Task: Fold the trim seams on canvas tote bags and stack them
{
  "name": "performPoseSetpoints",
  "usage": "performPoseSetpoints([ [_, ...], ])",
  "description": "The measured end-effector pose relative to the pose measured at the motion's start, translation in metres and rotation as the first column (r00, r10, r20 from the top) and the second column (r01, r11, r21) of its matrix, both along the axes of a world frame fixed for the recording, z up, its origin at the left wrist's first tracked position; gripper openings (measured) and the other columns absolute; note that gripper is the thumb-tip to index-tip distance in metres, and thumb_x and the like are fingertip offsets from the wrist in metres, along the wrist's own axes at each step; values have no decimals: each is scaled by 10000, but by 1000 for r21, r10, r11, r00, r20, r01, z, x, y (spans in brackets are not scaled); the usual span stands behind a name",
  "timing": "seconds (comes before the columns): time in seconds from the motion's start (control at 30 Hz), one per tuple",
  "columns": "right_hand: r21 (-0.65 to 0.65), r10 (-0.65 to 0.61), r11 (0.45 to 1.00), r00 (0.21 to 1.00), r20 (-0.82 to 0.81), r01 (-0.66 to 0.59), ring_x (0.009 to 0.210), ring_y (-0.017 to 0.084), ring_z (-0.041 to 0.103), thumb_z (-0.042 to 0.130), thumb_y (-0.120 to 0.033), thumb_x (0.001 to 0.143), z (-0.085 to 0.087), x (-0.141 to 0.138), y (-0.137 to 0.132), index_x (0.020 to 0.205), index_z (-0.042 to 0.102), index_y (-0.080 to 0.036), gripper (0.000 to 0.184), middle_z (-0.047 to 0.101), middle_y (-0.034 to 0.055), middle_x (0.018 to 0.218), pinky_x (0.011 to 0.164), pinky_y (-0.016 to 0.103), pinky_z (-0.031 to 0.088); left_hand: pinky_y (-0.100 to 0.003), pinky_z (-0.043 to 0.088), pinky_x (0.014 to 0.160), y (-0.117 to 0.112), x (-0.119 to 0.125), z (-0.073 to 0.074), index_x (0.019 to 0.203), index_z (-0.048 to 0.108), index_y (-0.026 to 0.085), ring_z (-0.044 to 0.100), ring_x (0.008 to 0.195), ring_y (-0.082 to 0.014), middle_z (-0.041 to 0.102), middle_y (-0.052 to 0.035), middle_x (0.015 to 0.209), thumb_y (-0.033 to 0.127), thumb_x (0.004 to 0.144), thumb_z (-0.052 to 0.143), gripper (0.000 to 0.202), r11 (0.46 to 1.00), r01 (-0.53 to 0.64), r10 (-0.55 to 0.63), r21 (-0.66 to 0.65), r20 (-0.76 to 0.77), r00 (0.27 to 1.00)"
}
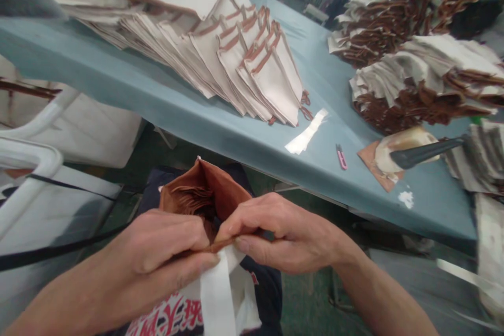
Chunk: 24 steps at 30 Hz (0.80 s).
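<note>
With your left hand (165, 252) and right hand (283, 236) both pinching the brown strap bundle (200, 194) over the white fabric strip (216, 294) in your lap below the table (197, 115), keep thumbs close and edges aligned.

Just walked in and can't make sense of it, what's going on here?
A person sits at a blue-grey table, both hands in their lap. The left hand and right hand pinch a bundle of brown strips together with a white fabric piece. On the table lie fanned stacks of cream bags with brown handles, more piles at the right, a small pink cutter and a brush.
</note>
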State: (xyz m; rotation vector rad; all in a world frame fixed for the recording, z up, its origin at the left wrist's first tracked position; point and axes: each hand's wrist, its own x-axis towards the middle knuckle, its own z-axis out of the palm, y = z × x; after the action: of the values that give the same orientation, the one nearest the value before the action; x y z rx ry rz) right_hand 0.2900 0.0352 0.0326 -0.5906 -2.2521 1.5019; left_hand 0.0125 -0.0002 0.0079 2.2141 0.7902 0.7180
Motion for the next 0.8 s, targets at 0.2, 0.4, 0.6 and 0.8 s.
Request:
performPoseSetpoints([
  [0.2,-208,76,977,988,135,-47,824,145,715,594,-254,1122,10,8,3,1236,781,-142,246,810,47,992,800,236,561,-263,441,631,-7,-4,2,884,638,266,577,622,-129,625,73,725,226,1196,550,327,994,18,-20,-105,-19,1000],
  [0.4,-19,-23,1000,994,104,25,674,113,541,566,-513,1216,-2,-13,6,809,606,-223,501,615,-41,738,656,244,415,-243,410,592,4,7,10,829,553,256,558,568,-103,643,92,700,102,1129,559,337,999,-7,6,42,36,999],
  [0.6,367,-97,923,993,-65,114,590,114,500,563,-222,1049,-25,-23,-15,747,437,-264,330,549,-54,650,603,284,338,-226,402,583,5,3,8,793,561,243,565,560,-89,645,98,682,94,1082,622,331,1000,-3,4,-19,63,998],
  [0.8,363,-116,927,992,47,91,611,123,581,519,-230,1172,-16,-12,-20,830,593,-233,351,674,-29,706,627,286,379,-244,461,736,-3,8,6,910,626,253,650,733,-120,697,68,793,81,1143,576,293,1000,-15,12,28,90,996],
])
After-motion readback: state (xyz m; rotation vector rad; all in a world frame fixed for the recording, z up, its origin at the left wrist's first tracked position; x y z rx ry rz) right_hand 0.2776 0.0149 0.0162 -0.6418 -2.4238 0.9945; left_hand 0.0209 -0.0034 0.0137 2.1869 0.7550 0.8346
